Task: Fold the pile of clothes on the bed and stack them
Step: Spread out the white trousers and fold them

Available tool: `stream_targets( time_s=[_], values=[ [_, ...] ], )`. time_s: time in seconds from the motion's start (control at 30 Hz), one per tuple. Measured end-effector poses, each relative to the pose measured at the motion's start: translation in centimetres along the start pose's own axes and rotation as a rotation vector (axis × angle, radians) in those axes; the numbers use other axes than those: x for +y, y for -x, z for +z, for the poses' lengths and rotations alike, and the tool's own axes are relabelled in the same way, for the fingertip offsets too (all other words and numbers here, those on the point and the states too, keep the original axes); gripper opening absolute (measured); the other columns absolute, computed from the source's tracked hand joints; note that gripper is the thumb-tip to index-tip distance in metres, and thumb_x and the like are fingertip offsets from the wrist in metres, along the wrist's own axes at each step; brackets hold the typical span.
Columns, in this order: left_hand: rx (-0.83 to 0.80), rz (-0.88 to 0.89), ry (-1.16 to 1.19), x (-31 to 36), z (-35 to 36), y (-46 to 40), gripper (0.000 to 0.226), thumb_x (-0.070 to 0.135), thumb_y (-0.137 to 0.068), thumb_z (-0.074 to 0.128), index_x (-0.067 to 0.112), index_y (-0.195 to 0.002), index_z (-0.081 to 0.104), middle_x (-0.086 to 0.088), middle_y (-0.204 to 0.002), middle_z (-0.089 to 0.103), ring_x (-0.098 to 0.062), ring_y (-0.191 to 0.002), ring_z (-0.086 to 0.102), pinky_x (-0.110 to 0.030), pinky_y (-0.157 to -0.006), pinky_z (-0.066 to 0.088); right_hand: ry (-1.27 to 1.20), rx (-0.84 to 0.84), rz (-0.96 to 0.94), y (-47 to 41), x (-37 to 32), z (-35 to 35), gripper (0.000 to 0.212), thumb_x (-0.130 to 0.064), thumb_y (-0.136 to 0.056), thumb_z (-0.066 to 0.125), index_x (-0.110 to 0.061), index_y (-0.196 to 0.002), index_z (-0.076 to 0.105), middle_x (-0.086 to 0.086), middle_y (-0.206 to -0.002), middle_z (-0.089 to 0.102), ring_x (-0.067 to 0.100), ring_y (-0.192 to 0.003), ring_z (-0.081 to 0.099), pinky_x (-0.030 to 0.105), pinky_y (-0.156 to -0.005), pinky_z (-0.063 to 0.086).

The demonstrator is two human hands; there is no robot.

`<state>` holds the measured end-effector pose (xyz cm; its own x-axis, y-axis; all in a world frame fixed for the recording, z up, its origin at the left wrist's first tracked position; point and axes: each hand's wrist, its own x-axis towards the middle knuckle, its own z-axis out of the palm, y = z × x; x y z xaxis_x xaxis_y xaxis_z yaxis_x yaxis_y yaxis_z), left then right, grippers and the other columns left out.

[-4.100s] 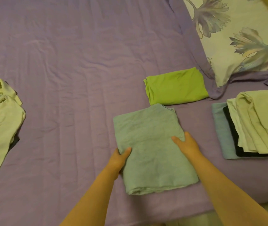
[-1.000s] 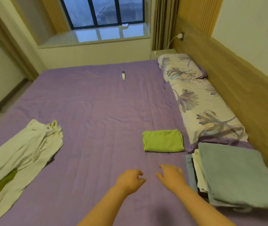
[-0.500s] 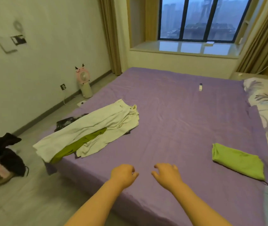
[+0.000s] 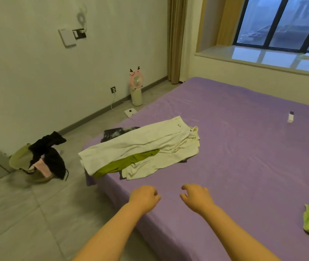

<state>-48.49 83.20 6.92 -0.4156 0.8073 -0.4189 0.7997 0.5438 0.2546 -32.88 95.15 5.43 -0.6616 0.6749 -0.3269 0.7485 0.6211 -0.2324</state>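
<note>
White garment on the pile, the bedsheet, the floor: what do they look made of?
White garment: soft woven fabric, likely cotton, matte; it creases and drapes limply. Bedsheet: purple cloth with a faint sheen, ripples in the surface, fibre unclear. Floor: large grey tiles, smooth and matte, with thin joint lines visible.

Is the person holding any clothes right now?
No, the left hand and right hand hang bare over the bed, short of the clothes pile.
</note>
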Motion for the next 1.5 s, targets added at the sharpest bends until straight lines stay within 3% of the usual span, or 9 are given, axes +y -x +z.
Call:
stream_targets(
  time_s=[0.07, 0.3, 0.53, 1.1, 1.33, 1.5],
  values=[
    [-0.007, -0.022, -0.006, -0.6, -1.1, -2.1, 0.027, 0.039, -0.096, 0.042, 0.017, -0.096, 0.059, -0.005, -0.098, 0.061, -0.027, -0.103, 0.061, -0.033, -0.081, 0.047, -0.018, -0.017, -0.011, -2.8, -0.2, -0.5, 0.039, -0.035, -0.098, 0.040, -0.018, -0.131, 0.051, 0.002, -0.130, 0.058, 0.023, -0.117, 0.055, 0.034, -0.098, 0.042],
    [0.046, -0.045, 0.009, -1.8, -4.5, -9.9, 0.037, 0.041, -0.095, 0.043, 0.018, -0.117, 0.063, -0.002, -0.119, 0.063, -0.022, -0.108, 0.058, -0.032, -0.086, 0.048, -0.114, -0.040, -0.014, -11.9, 0.5, -2.8, 0.043, -0.034, -0.098, 0.041, -0.018, -0.138, 0.045, 0.001, -0.138, 0.052, 0.020, -0.123, 0.050, 0.032, -0.099, 0.041],
    [0.033, 0.008, 0.014, -2.1, -7.7, -16.6, 0.037, 0.042, -0.096, 0.042, 0.022, -0.119, 0.062, 0.000, -0.116, 0.065, -0.019, -0.103, 0.060, -0.027, -0.073, 0.043, -0.209, -0.063, 0.015, -17.7, 1.3, -4.9, 0.044, -0.032, -0.098, 0.042, -0.016, -0.139, 0.043, 0.002, -0.139, 0.050, 0.020, -0.123, 0.050, 0.032, -0.099, 0.041],
    [-0.220, 0.294, -0.127, -7.7, -16.1, -43.9, 0.039, 0.046, -0.097, 0.040, 0.021, -0.117, 0.062, 0.002, -0.117, 0.064, -0.017, -0.101, 0.060, -0.028, -0.081, 0.048, -0.306, -0.041, 0.394, -38.2, -2.2, -6.9, 0.041, -0.038, -0.100, 0.037, -0.017, -0.132, 0.049, 0.004, -0.127, 0.056, 0.023, -0.115, 0.053, 0.034, -0.095, 0.042],
    [-0.282, 0.367, -0.175, -7.2, -16.5, -53.8, 0.040, 0.048, -0.098, 0.036, 0.018, -0.096, 0.062, -0.001, -0.107, 0.067, -0.018, -0.094, 0.061, -0.031, -0.077, 0.047, -0.353, -0.057, 0.504, -43.7, 0.2, -6.2, 0.044, -0.041, -0.100, 0.036, -0.016, -0.134, 0.049, 0.005, -0.132, 0.049, 0.022, -0.118, 0.048, 0.034, -0.096, 0.043],
    [-0.320, 0.415, -0.151, -4.6, -15.0, -59.2, 0.042, 0.049, -0.098, 0.037, 0.022, -0.117, 0.062, 0.001, -0.119, 0.061, -0.017, -0.103, 0.058, -0.030, -0.084, 0.047, -0.406, -0.054, 0.578, -47.1, 3.4, -5.7, 0.046, -0.039, -0.100, 0.037, -0.017, -0.141, 0.040, 0.004, -0.138, 0.042, 0.024, -0.123, 0.043, 0.035, -0.098, 0.042]
  ],
)
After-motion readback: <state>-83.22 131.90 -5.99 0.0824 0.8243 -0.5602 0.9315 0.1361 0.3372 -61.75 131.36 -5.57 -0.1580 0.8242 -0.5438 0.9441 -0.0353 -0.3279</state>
